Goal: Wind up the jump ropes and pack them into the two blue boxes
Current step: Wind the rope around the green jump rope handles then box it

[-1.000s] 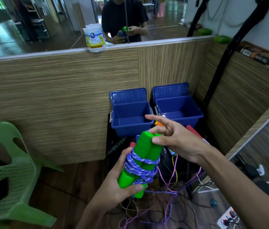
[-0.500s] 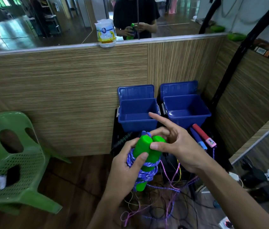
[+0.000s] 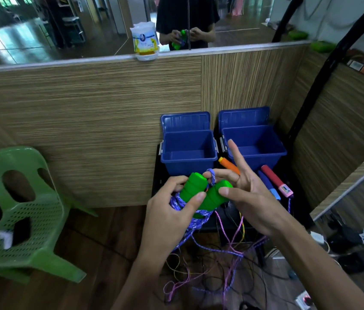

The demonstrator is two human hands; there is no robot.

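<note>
While no writing reads clearly, left hand grips green handles.

green handles' lower ends hidden, forearms cropped

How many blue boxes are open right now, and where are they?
2. The left blue box and the right blue box stand side by side against the wood-panel wall, lids raised. Both interiors look empty, though parts are hidden.
</note>
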